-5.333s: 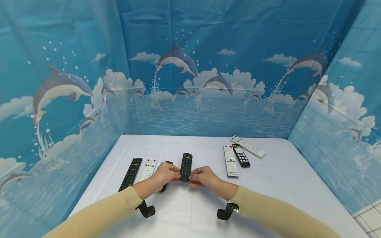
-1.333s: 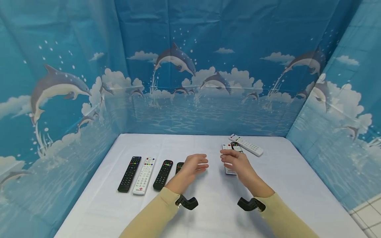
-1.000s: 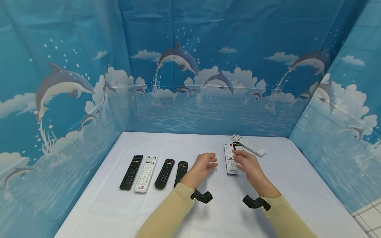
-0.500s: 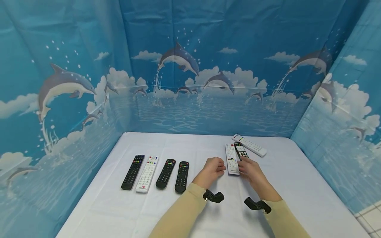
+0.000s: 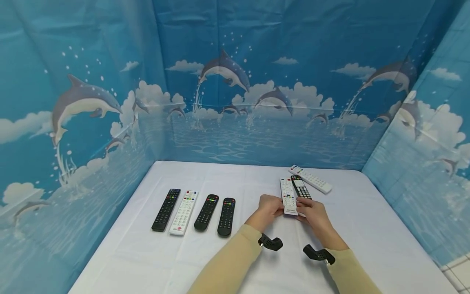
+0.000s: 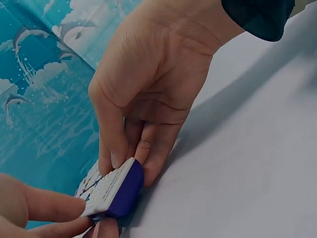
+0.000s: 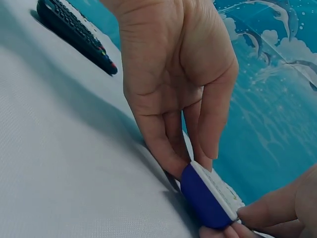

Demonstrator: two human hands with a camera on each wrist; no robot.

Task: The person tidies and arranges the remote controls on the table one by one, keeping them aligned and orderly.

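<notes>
Hands met at the near end of a slim white remote [image 5: 288, 196] on the smooth white tablecloth [image 5: 257, 269]; the left hand [image 5: 269, 207] and right hand [image 5: 312, 212] each pinched it, beside a black remote [image 5: 301, 187], where half a second earlier they only neared it. Four flat rectangular remotes [image 5: 194, 208] lay in a row, well apart. From the left wrist, thumb and fingers [image 6: 148, 163] clamped its rounded blue-backed end [image 6: 124, 191]. From the right wrist, fingertips [image 7: 168, 163] gripped the same glossy blue edge [image 7: 200, 198].
</notes>
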